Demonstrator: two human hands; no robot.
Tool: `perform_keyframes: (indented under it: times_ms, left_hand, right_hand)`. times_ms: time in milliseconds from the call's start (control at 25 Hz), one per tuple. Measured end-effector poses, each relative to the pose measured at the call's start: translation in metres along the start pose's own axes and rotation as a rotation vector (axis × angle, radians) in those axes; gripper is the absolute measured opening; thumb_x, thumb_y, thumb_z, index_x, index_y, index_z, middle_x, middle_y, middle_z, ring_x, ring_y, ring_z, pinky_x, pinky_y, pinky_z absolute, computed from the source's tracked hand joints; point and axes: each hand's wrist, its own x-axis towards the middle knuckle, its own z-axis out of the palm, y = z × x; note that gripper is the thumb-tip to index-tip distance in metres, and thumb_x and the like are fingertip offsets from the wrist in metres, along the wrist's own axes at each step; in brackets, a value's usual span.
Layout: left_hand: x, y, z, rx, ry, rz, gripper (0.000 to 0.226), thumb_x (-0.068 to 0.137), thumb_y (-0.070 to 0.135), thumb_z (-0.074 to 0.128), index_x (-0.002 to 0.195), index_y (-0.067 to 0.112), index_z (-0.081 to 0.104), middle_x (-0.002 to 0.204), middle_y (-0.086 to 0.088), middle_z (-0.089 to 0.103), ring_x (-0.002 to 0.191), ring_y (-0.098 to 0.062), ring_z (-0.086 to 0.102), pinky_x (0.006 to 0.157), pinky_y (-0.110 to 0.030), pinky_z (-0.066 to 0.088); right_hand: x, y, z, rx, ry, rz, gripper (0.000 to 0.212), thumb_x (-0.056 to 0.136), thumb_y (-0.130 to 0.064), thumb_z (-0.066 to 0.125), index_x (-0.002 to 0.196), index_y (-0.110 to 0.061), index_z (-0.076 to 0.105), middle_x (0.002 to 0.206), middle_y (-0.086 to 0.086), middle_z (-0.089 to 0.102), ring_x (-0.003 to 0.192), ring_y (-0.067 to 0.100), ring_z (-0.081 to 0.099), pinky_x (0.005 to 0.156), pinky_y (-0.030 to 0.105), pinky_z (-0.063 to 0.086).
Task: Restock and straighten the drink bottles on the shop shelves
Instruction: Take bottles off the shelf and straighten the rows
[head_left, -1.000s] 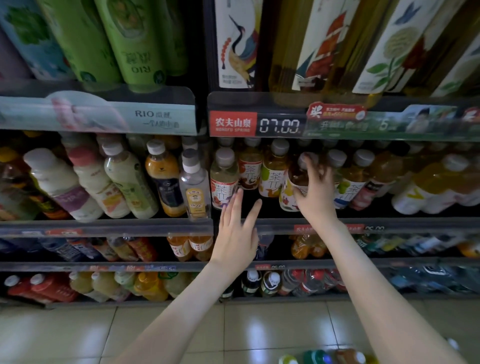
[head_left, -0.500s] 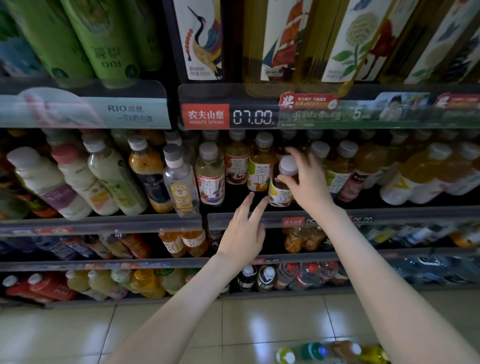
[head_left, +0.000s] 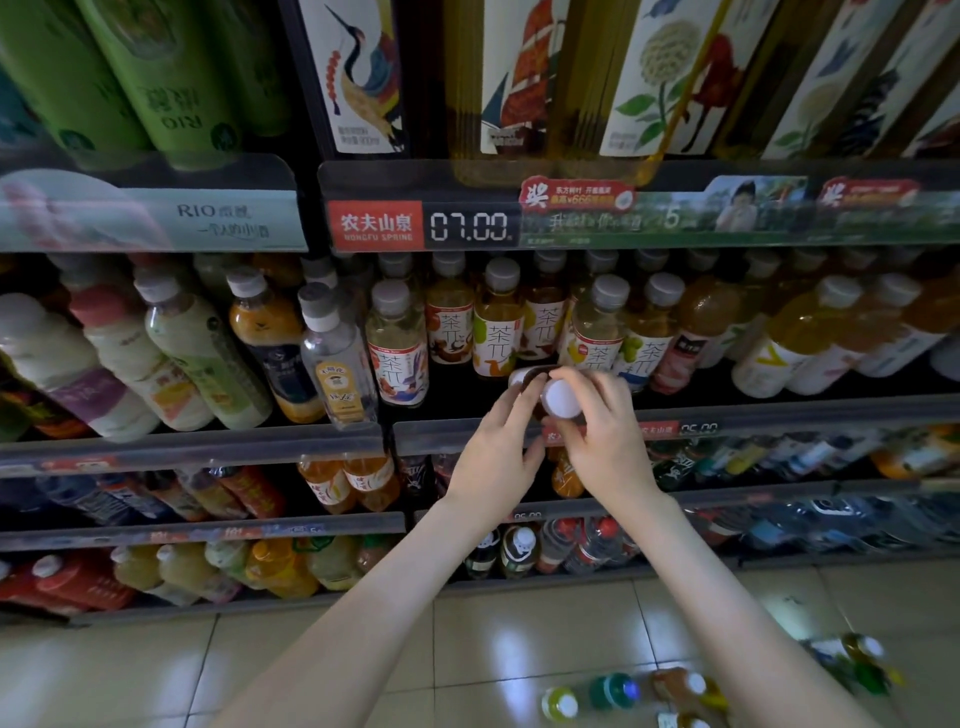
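Both hands meet at one drink bottle (head_left: 532, 378) in the middle of the frame, just in front of the middle shelf (head_left: 779, 413). The bottle is tipped right over: its white cap (head_left: 562, 399) faces out toward the camera, and its long axis runs back and slightly up-left into the shelf, where the dark body shows past the fingers. The right hand (head_left: 608, 441) has its fingers curled round the neck just behind the cap. The left hand (head_left: 493, 457) lies with fingers nearly straight against the bottle's left side, thumb lower and apart.

Behind them the shelf holds a row of upright tea bottles (head_left: 496, 322) with grey caps, and fruit drinks further right. A price strip (head_left: 470, 227) above reads 07.00. Tall bottles with bird and flower labels (head_left: 363, 78) fill the top shelf. Several bottles (head_left: 613, 691) lie on the tiled floor (head_left: 156, 670) at lower right.
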Motion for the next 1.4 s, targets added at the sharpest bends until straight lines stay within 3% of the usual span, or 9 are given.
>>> perform_keyframes:
  times_ms: [280, 360, 440, 600, 760, 920, 1120, 1240, 1400]
  left_hand:
    - [0.041, 0.008, -0.002, 0.183, 0.078, 0.122, 0.076, 0.089, 0.018, 0.063, 0.150, 0.028, 0.019, 0.144, -0.010, 0.043, 0.128, -0.031, 0.043, 0.094, -0.044, 0.046]
    - [0.058, 0.010, -0.002, 0.234, 0.073, 0.205, 0.075, 0.086, 0.009, 0.063, 0.147, 0.025, 0.023, 0.134, -0.012, 0.050, 0.122, -0.034, 0.045, 0.102, -0.050, 0.040]
    - [0.074, 0.011, -0.004, 0.269, 0.087, 0.185, 0.066, 0.083, 0.007, 0.063, 0.142, 0.017, 0.034, 0.124, -0.014, 0.051, 0.113, -0.035, 0.047, 0.093, -0.050, 0.044]
    - [0.091, 0.007, -0.010, 0.257, 0.063, 0.040, 0.055, 0.089, 0.015, 0.060, 0.139, 0.009, 0.038, 0.129, -0.016, 0.047, 0.117, -0.035, 0.044, 0.087, -0.045, 0.046]
    - [0.091, 0.001, -0.011, 0.268, 0.001, 0.031, 0.068, 0.089, 0.016, 0.063, 0.146, 0.010, 0.026, 0.140, -0.017, 0.038, 0.126, -0.036, 0.037, 0.094, -0.043, 0.043]
    - [0.095, -0.001, -0.006, 0.345, 0.008, 0.012, 0.084, 0.087, 0.011, 0.065, 0.151, 0.010, 0.010, 0.140, -0.020, 0.032, 0.128, -0.038, 0.033, 0.099, -0.042, 0.041]
    - [0.095, -0.010, 0.002, 0.306, 0.045, 0.044, 0.087, 0.089, 0.006, 0.062, 0.152, 0.015, 0.002, 0.147, -0.019, 0.030, 0.134, -0.038, 0.032, 0.097, -0.043, 0.045]
    - [0.090, -0.005, 0.019, 0.403, 0.142, 0.070, 0.089, 0.088, 0.010, 0.063, 0.152, 0.014, 0.002, 0.156, -0.021, 0.013, 0.143, -0.039, 0.016, 0.109, -0.050, 0.034]
    - [0.092, 0.009, 0.042, 0.715, 0.289, 0.183, 0.102, 0.071, 0.043, 0.077, 0.150, 0.020, 0.017, 0.154, -0.021, 0.022, 0.141, -0.041, 0.014, 0.107, -0.065, 0.009]
  right_hand:
    - [0.025, 0.018, -0.018, 0.236, -0.135, 0.207, 0.059, 0.086, -0.012, 0.066, 0.140, -0.011, 0.041, 0.136, 0.002, 0.046, 0.128, 0.012, 0.039, 0.109, 0.031, 0.033]
    - [0.042, 0.032, -0.027, 0.190, -0.106, 0.204, 0.058, 0.091, -0.020, 0.062, 0.143, -0.012, 0.038, 0.141, 0.007, 0.042, 0.132, 0.018, 0.035, 0.110, 0.032, 0.030]
    - [0.062, 0.044, -0.031, 0.060, -0.092, 0.223, 0.056, 0.096, -0.022, 0.053, 0.147, -0.016, 0.030, 0.148, 0.011, 0.031, 0.136, 0.024, 0.025, 0.111, 0.031, 0.022]
    - [0.090, 0.056, -0.024, -0.173, -0.272, 0.268, 0.063, 0.096, -0.017, 0.051, 0.151, -0.020, 0.019, 0.156, 0.015, 0.012, 0.141, 0.037, 0.019, 0.111, 0.045, 0.030]
    - [0.080, 0.058, -0.029, -0.129, -0.148, 0.207, 0.051, 0.087, -0.028, 0.066, 0.129, -0.013, 0.042, 0.124, 0.017, 0.045, 0.109, 0.035, 0.051, 0.084, 0.041, 0.047]
    - [0.064, 0.059, -0.037, -0.154, -0.090, 0.138, 0.044, 0.083, -0.032, 0.070, 0.110, -0.008, 0.045, 0.092, 0.004, 0.050, 0.085, 0.025, 0.053, 0.066, 0.029, 0.038]
    - [0.033, 0.064, -0.038, 0.060, 0.069, 0.308, 0.052, 0.074, -0.030, 0.079, 0.110, -0.006, 0.050, 0.104, 0.001, 0.050, 0.100, 0.021, 0.051, 0.083, 0.027, 0.040]
    - [0.056, 0.059, -0.027, 0.098, 0.078, 0.362, 0.055, 0.080, -0.026, 0.074, 0.127, -0.008, 0.050, 0.119, 0.011, 0.053, 0.115, 0.027, 0.047, 0.093, 0.029, 0.036]
    - [0.079, 0.061, -0.012, -0.243, 0.022, 0.215, 0.051, 0.086, -0.020, 0.063, 0.134, -0.009, 0.050, 0.131, 0.019, 0.053, 0.119, 0.039, 0.044, 0.090, 0.047, 0.039]
